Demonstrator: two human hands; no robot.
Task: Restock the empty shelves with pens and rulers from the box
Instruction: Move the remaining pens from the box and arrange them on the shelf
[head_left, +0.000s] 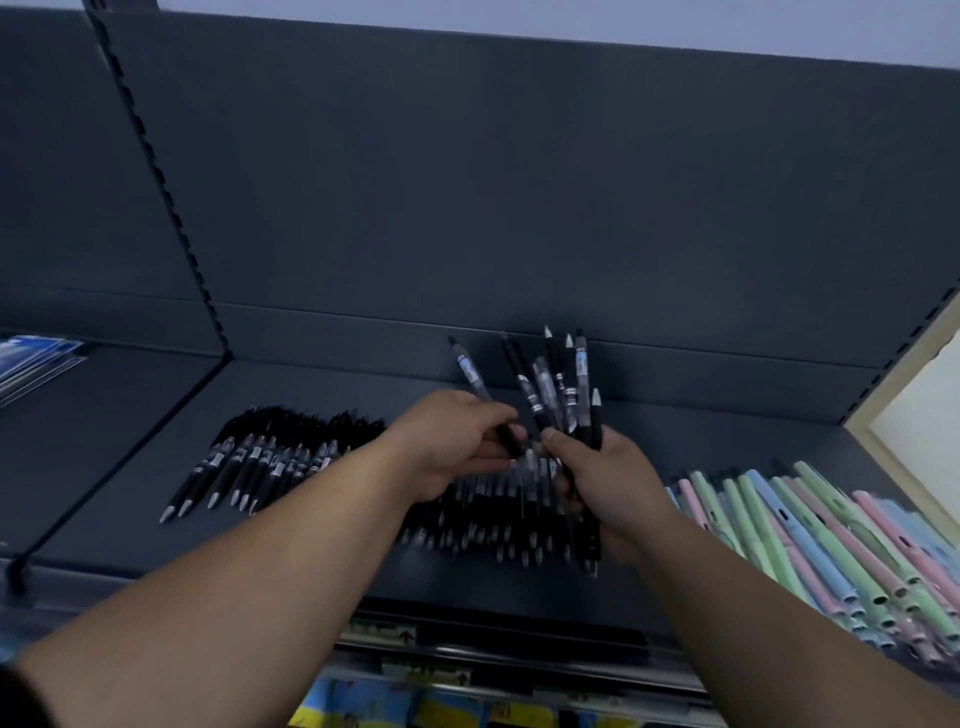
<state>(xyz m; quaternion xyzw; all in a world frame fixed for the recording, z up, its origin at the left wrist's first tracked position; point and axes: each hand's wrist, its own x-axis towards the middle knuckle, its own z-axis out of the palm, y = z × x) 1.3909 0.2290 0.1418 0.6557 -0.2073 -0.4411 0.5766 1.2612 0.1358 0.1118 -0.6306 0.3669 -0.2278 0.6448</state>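
My right hand (608, 483) grips a bunch of black pens (558, 395) upright, tips fanned out above the dark shelf (130, 493). My left hand (457, 441) pinches one black pen (475, 382) at its lower end, just left of the bunch. Rows of black pens (249, 462) lie flat on the shelf under and to the left of my hands. The box is out of view.
Pastel green, pink and blue pens (810, 530) lie in a row at the shelf's right. Blue packets (36, 364) sit on the neighbouring shelf at far left, past a slotted upright (171, 208). Price labels (395, 636) line the front edge; coloured goods show below.
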